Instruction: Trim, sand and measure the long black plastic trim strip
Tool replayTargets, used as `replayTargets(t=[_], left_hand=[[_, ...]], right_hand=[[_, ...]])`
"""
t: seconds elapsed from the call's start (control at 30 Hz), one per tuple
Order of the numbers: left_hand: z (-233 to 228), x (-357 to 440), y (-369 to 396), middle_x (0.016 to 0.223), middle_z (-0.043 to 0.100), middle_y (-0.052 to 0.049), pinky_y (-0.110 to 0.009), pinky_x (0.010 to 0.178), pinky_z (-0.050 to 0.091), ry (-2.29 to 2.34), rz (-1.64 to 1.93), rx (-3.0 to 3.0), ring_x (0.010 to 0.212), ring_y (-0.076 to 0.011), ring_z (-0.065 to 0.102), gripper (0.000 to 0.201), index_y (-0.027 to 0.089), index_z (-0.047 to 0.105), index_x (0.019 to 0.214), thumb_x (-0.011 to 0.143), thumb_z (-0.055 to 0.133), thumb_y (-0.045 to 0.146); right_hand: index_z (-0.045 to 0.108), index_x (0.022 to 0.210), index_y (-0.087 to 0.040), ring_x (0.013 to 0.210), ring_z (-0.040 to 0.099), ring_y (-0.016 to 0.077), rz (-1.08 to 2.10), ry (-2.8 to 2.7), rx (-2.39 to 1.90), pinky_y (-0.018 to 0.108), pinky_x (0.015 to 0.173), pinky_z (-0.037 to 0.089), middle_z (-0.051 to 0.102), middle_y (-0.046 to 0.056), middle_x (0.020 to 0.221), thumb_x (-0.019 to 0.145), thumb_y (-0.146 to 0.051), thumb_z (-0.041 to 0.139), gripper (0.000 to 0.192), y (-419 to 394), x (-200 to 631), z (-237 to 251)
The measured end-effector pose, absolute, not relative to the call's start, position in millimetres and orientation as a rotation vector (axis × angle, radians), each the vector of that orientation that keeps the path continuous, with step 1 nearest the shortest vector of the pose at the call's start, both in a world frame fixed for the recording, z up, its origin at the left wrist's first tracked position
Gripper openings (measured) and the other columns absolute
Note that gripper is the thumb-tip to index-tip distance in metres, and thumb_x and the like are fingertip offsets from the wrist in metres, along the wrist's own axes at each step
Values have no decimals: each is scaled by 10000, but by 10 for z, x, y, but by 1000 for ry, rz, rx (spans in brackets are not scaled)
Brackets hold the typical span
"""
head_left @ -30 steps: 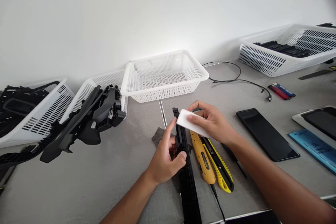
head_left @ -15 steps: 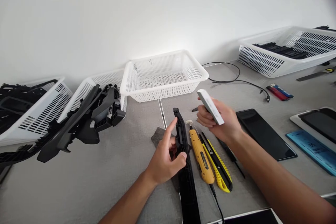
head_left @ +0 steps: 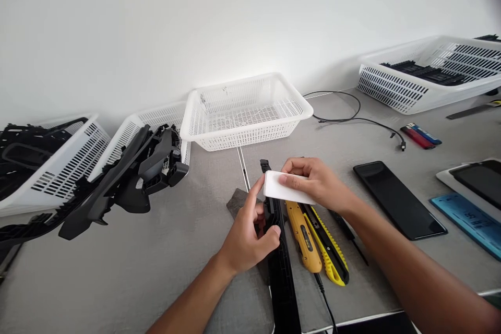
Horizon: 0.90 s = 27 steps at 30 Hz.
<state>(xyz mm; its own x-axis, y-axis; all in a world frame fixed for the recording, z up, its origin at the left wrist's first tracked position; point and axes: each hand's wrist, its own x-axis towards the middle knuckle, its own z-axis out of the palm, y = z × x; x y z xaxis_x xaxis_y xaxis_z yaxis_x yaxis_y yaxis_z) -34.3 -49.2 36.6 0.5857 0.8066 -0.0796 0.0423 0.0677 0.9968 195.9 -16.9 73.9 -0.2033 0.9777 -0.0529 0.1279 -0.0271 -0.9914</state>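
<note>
In the head view, my left hand (head_left: 250, 237) grips a long black plastic trim piece (head_left: 282, 282), with the thumb on its near face and the index finger stretched along its upper end. My right hand (head_left: 313, 182) pinches a flat white rectangular block (head_left: 279, 188), thumb on top. The block lies across the upper part of the trim piece and hides some of it; whether they touch I cannot tell. Just right of the trim piece lie a yellow corded handheld tool (head_left: 303, 240), its tip hidden, and a yellow and black utility knife (head_left: 329, 250).
A white basket (head_left: 246, 135) stands at the back middle. More baskets with black plastic parts (head_left: 144, 167) stand at left, and another white basket (head_left: 395, 91) at far right. A black phone (head_left: 399, 201), lighters (head_left: 420, 135), a blue device (head_left: 467, 222) and a black cable (head_left: 360, 109) lie at right.
My right hand has moved left and turned the white block flat, bringing it over the top of the trim piece. My left hand keeps its hold almost unmoved.
</note>
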Motion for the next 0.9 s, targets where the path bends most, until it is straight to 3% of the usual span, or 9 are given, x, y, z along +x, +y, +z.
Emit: replayTargets(t=[0.57, 0.73, 0.9], left_hand=[[389, -333, -496, 878, 638, 0, -296, 672, 449, 806, 664, 1361, 695, -147, 529, 1051, 248, 138, 1784, 913, 725, 249], [420, -331, -493, 908, 657, -12, -296, 679, 445, 817, 681, 1342, 701, -146, 532, 1058, 252, 126, 1788, 920, 730, 254], [427, -332, -488, 902, 651, -7, -300, 680, 435, 824, 670, 1335, 702, -147, 518, 1068, 249, 107, 1787, 913, 720, 243]], right_hand=[[689, 766, -191, 606, 505, 142, 1300, -1481, -1293, 258, 530, 357, 627, 1, 677, 807, -713, 847, 547, -158, 1994, 718], [657, 777, -204, 554, 482, 136, 1102, -1207, -1398, 263, 499, 323, 617, 0, 645, 799, -735, 833, 561, -149, 2012, 716], [672, 759, -198, 573, 510, 141, 1299, -1348, -1286, 263, 504, 345, 646, 11, 668, 770, -712, 871, 552, -162, 1985, 752]])
